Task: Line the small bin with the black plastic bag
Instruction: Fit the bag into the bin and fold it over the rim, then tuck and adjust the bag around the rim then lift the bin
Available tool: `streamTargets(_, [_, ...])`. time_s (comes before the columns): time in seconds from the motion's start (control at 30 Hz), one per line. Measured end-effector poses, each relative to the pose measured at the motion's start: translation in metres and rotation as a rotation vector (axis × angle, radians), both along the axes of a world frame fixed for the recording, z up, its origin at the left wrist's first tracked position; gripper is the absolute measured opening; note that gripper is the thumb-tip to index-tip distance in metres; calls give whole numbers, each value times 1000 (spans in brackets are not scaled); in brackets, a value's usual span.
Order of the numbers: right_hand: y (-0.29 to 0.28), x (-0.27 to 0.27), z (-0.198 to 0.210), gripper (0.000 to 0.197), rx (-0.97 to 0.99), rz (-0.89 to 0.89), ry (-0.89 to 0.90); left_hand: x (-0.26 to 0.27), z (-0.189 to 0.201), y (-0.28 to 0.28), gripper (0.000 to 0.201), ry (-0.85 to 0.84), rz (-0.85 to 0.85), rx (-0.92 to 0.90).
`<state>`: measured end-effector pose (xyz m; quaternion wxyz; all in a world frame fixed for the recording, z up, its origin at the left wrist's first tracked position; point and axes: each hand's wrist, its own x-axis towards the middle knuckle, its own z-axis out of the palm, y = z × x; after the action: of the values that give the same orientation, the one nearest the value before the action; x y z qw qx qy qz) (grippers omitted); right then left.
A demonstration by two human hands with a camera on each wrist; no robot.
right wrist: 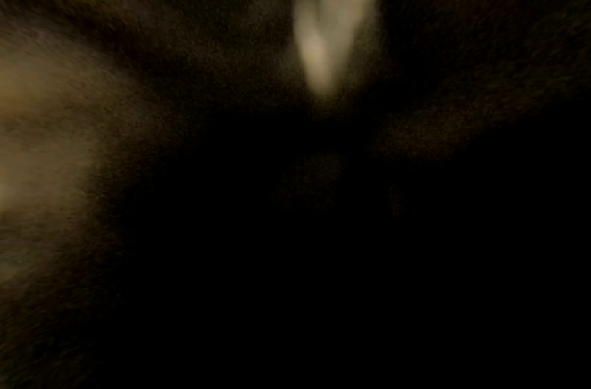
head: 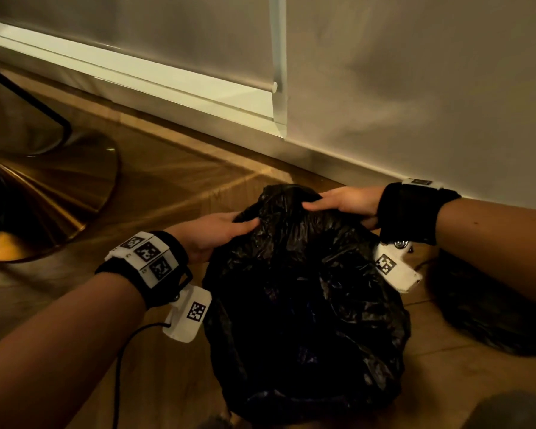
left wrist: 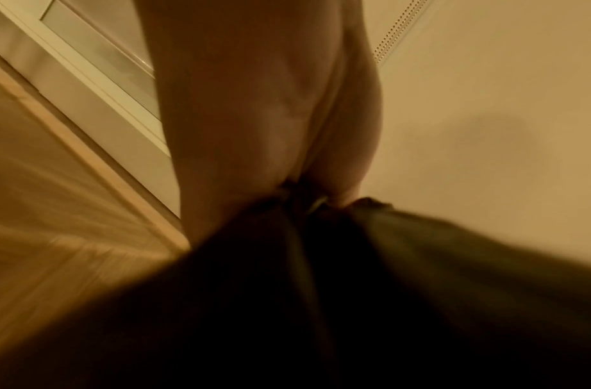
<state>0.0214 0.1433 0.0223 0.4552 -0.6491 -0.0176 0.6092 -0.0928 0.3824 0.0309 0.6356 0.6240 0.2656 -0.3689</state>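
A crinkled black plastic bag point(head: 307, 289) lies spread in a mound on the wooden floor. It covers whatever is beneath it, so no bin shows. My left hand point(head: 239, 222) holds the bag's far left edge with the thumb on top. In the left wrist view, thumb and fingers point(left wrist: 241, 131) pinch a gathered fold of the bag point(left wrist: 320, 302). My right hand point(head: 316, 201) grips the raised far edge of the bag, thumb on the near side and fingers over the top. The right wrist view is dark and blurred.
A wall with a white skirting board point(head: 180, 85) runs close behind the bag. A brass lamp base point(head: 44, 193) sits on the floor at left. A dark rounded object point(head: 489, 305) lies to the right, and a black cable point(head: 121, 366) trails under my left forearm.
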Motion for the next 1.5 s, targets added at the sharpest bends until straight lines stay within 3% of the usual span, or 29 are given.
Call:
streamTargets(0.13, [-20, 13, 1, 85, -159, 137, -51, -2, 2, 1, 38, 32, -7, 27])
streamTargets(0.3, [-37, 4, -1, 91, -232, 283, 68, -2, -4, -1, 34, 44, 19, -7])
streamTargets(0.4, [-16, -2, -3, 68, -120, 153, -36, 1, -7, -9, 28, 34, 30, -54])
streamTargets(0.5, [6, -5, -2, 40, 55, 41, 5, 4, -7, -14, 24, 21, 24, -80])
streamTargets(0.67, [9, 0, -7, 61, 49, 125, 83, 2, -5, -16, 32, -15, -58, -73])
streamTargets(0.77, [11, 1, -3, 37, -42, 231, 1, 5, -8, -18, 61, -52, -88, -92])
streamTargets(0.87, [13, 0, 5, 22, -56, 246, -53, 6, -11, -23, 54, -94, -100, -130])
streamTargets(0.93, [2, 6, 10, 41, -22, 189, -22, 5, -11, -22, 44, -109, -77, -135])
streamTargets(1.03, [-28, 15, 16, 114, -108, 219, -112, 2, -14, -14, 34, -77, -6, -98])
streamTargets(1.1, [-45, 17, 19, 134, -170, 321, -222, 1, -16, -12, 39, -72, 23, -49])
streamTargets(1.17, [-52, 13, 27, 126, -198, 409, -373, 1, -17, -12, 45, -64, 28, -5])
streamTargets(1.23, [-53, 3, 37, 103, -230, 470, -549, 2, -19, -10, 55, -73, 19, 13])
streamTargets(1.33, [-44, -23, 48, 73, -241, 660, -586, 3, -16, -11, 66, -98, 17, -3])
streamTargets(1.43, [-21, -21, 48, 42, -242, 630, -686, 1, -12, -11, 56, -98, 51, -67])
streamTargets(1.5, [-1, -5, 47, 39, -278, 608, -776, -2, -9, -10, 57, -93, 110, -92])
